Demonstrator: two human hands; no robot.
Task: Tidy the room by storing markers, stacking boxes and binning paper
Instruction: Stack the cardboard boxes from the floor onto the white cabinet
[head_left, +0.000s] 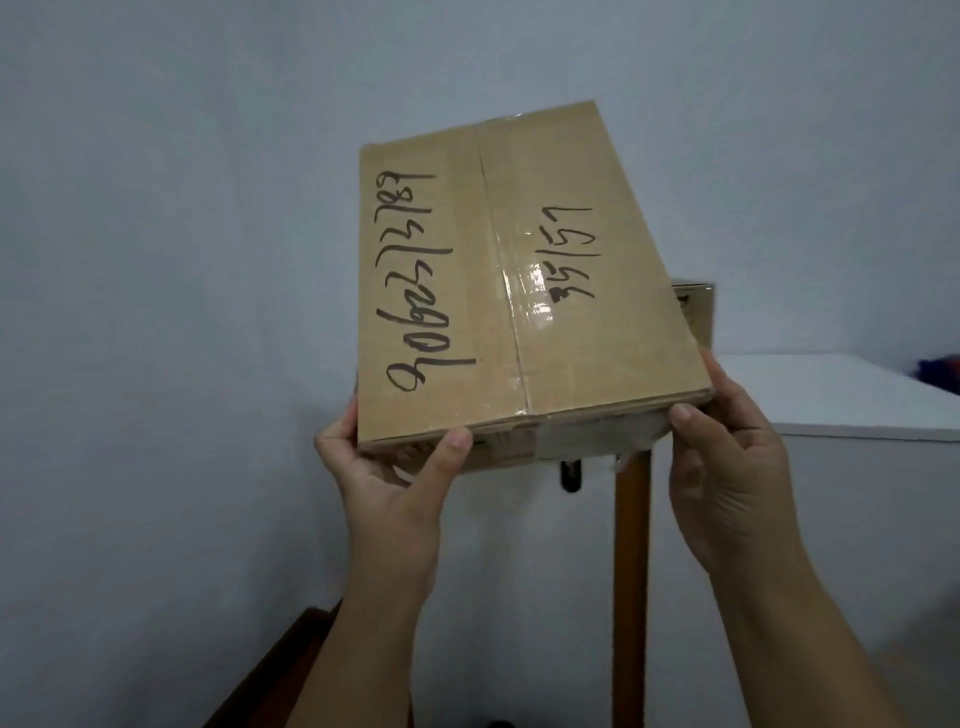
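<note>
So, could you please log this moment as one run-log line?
step: stacking boxes | box: raised, tilted, taped shut | left hand: grips near-left corner | right hand: grips near-right corner

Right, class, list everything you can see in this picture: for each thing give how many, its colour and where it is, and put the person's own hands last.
Cardboard box: one, brown, taped shut, black handwriting on top, held up in the middle of the view, tilted.
Second box: one, brown, mostly hidden behind the held box, on the white surface.
White surface: one, white, at right.
Wooden post: one, orange-brown, upright below the held box.
Dark furniture edge: one, dark brown, bottom left.
Blue object: one, blue, far right edge, too cropped to identify.
Wall: pale grey, behind everything.
Left hand: gripping the box's near left corner.
Right hand: gripping the near right corner.
</note>
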